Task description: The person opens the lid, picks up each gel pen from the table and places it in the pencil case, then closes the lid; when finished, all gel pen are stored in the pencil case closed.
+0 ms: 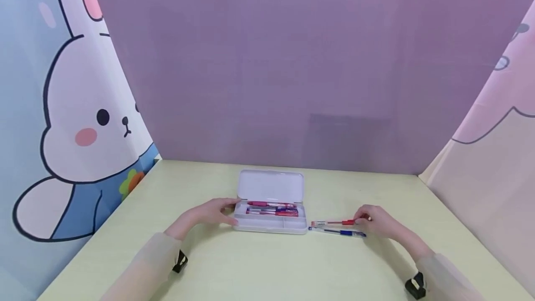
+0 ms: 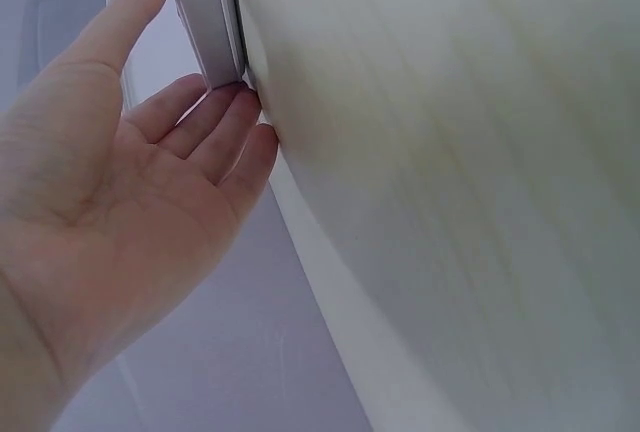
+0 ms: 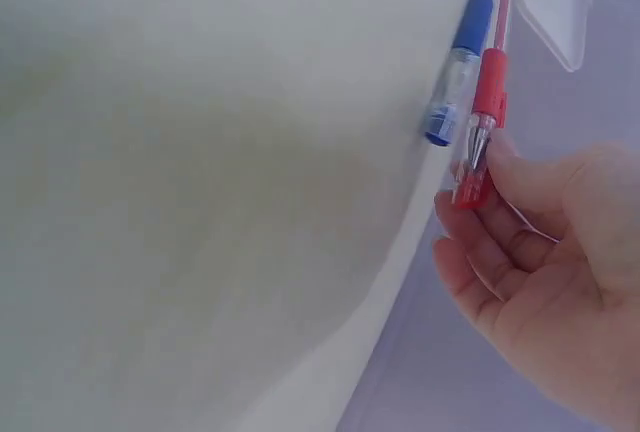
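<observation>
A white pencil case (image 1: 270, 186) lies on the table with its lid raised at the back. Several pens (image 1: 273, 210) lie in its long rear compartment, red and purple ones among them. My left hand (image 1: 213, 211) holds the case at its left end, and in the left wrist view the thumb is on one side of the case wall (image 2: 207, 17) and the fingers curl against its end. My right hand (image 1: 376, 220) pinches the capped end of a red pen (image 3: 490, 87) between thumb and fingers. Beside this pen, nearer to me, lies a blue pen (image 1: 344, 232).
Both pens point toward the right end of the case. A pale yellow table (image 1: 267, 268) carries everything. A purple panel (image 1: 292, 68) rises along its back edge, and patterned cloths (image 1: 92, 152) hang at the left and right. A small divider (image 1: 283, 222) splits the front compartment.
</observation>
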Action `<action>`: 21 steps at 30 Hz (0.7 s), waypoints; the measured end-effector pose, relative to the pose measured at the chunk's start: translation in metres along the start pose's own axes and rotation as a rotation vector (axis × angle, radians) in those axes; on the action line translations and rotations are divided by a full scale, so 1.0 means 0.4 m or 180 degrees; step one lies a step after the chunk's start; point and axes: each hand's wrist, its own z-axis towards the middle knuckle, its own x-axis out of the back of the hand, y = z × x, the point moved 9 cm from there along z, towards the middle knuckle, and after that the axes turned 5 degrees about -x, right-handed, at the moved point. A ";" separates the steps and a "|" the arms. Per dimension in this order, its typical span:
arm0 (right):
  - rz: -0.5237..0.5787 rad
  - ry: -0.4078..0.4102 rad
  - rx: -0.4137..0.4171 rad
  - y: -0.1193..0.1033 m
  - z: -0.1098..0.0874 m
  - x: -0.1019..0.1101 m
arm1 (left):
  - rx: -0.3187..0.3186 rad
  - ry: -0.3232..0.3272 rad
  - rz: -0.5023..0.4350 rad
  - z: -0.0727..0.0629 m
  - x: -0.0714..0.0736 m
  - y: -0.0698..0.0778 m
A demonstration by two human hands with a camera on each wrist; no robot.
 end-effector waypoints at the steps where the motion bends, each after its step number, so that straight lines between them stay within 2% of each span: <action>1: -0.0002 0.0026 -0.0022 0.000 0.000 0.004 | 0.0007 0.0005 0.0002 0.000 -0.002 0.000; 7: 0.0030 0.0249 -0.0045 -0.018 0.005 0.030 | 0.0029 0.0026 0.0032 0.002 -0.003 0.001; 10: 0.0033 0.0336 -0.0167 -0.024 0.012 0.040 | 0.0051 0.0031 0.0021 0.002 -0.002 0.000; 16: 0.0057 0.0347 -0.0431 -0.030 0.035 0.038 | 0.0060 0.0016 0.0022 0.002 -0.003 -0.003; 21: 0.0121 0.0402 -0.0436 -0.053 0.057 0.037 | 0.0026 0.0027 0.0028 0.005 0.001 0.000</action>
